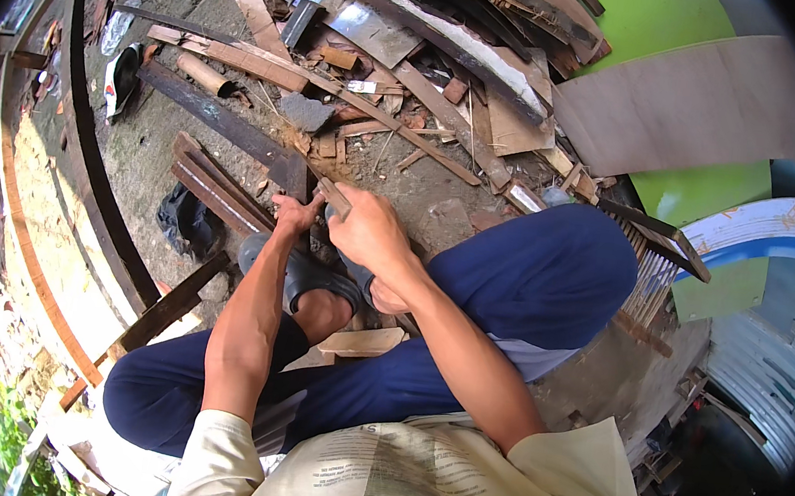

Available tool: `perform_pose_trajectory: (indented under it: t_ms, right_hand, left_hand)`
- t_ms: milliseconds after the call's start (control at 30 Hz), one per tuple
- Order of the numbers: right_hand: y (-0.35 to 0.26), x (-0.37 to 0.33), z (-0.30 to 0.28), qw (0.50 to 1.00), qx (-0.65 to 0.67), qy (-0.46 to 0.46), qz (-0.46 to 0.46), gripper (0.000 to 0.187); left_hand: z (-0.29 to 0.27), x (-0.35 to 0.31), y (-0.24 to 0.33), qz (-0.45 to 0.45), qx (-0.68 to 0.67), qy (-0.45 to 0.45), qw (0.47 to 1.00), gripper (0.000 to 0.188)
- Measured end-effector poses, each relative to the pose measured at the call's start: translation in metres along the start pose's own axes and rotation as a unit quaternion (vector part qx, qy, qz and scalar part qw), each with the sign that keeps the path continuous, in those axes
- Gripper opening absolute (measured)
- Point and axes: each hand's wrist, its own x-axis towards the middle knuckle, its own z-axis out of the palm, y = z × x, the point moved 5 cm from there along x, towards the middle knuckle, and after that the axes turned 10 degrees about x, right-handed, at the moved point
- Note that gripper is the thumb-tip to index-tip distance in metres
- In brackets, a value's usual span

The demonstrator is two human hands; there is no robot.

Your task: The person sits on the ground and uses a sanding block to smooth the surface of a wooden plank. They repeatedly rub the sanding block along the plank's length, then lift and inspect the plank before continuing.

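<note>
My right hand (367, 232) is closed round a short brown wooden piece (333, 196), whose far end points up and left; whether it is a tool's handle cannot be made out. Close beside it, my left hand (295, 214) grips the near end of a dark wooden piece (296, 175). That piece meets a long dark plank (212, 122) lying on the ground. Both hands are low, just beyond my dark clog (315, 280). A brown grooved timber (215, 185) lies left of my left hand.
Scrap boards and splintered wood (404, 94) cover the ground ahead. A black curved frame (81, 128) stands at the left, near a crumpled black bag (189, 221). A pale wooden offcut (361, 341) lies by my feet. Green panels (658, 28) and a slatted wooden piece (652, 265) are at the right.
</note>
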Motion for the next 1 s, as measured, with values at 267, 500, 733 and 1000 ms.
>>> perform_pose_trajectory:
  t_ms: [267,500,733,1000]
  right_hand:
    - [0.032,-0.004,0.015,0.997,0.047,-0.017,0.061,0.063]
    - [0.004,-0.060,-0.015,0.999,0.036,-0.021,0.032,0.063]
    - [0.011,-0.006,-0.001,0.999,0.012,-0.004,0.048,0.054]
    - [-0.003,-0.055,-0.022,1.000,0.004,-0.021,0.019,0.050]
  left_hand:
    - [0.007,0.016,0.002,0.004,-0.029,-0.021,0.999,0.147]
    - [0.009,0.012,-0.011,0.003,-0.036,0.011,0.999,0.144]
    - [-0.006,-0.014,0.010,0.059,-0.006,0.046,0.997,0.140]
    - [-0.009,-0.008,-0.005,0.084,-0.003,0.030,0.996,0.138]
